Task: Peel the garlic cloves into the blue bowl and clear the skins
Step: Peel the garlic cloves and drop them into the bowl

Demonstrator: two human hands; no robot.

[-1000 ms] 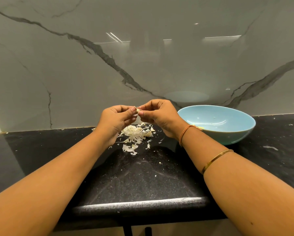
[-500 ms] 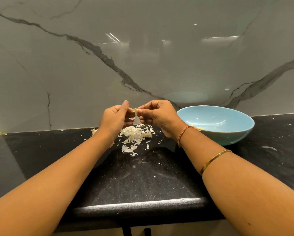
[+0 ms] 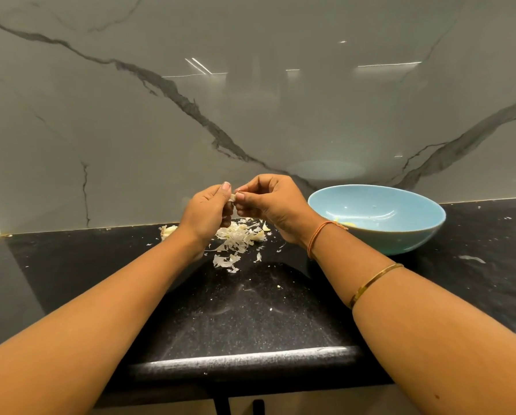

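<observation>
A small pale garlic clove [image 3: 233, 197] is held in the air between both hands, above the counter. My right hand [image 3: 268, 205] pinches it with thumb and fingertips. My left hand [image 3: 207, 214] pinches its other end, thumb raised. Below them a heap of white garlic skins [image 3: 238, 235] lies on the black counter. The blue bowl [image 3: 379, 218] stands to the right of my hands, with a few yellowish peeled cloves [image 3: 345, 224] at its bottom, partly hidden by my right wrist.
A piece of unpeeled garlic [image 3: 167, 230] lies by the wall, left of my left wrist. Loose skin flakes [image 3: 258, 257] are scattered around the heap. The grey marble wall [image 3: 250, 115] rises right behind. The counter's front edge [image 3: 244, 359] runs below my forearms.
My left thumb has lifted off the clove and come back to its tip; both hands stayed in place above the skins, working the clove between them.
</observation>
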